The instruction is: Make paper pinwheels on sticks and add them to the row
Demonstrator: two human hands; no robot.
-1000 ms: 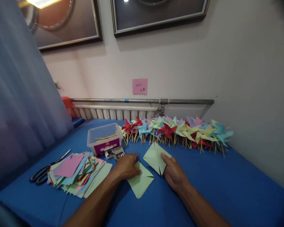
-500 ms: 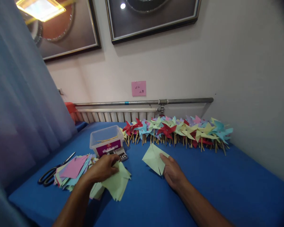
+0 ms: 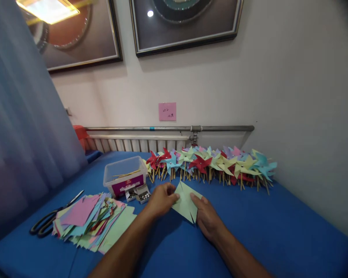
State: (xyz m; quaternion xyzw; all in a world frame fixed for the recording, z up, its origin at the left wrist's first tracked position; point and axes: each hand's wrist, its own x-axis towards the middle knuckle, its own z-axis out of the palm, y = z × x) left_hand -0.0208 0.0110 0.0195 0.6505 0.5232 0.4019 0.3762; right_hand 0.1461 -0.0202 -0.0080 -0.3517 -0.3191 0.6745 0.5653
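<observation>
Both forearms reach forward — left hand [image 3: 161,199] and right hand [image 3: 206,218] close together, palms down, fingers loosely curled.

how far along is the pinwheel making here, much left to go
Done: a long row of finished pinwheels lines the wall. In hand: the left hand and right hand both hold one pale green cut square on the blue table. Left: a thick pile of cut paper squares beside the scissors, so plenty likely remains.

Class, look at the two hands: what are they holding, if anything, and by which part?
Both hold one pale green paper square on the blue table: the left hand pinches its left corner, the right hand presses fingers on its right edge.
</observation>
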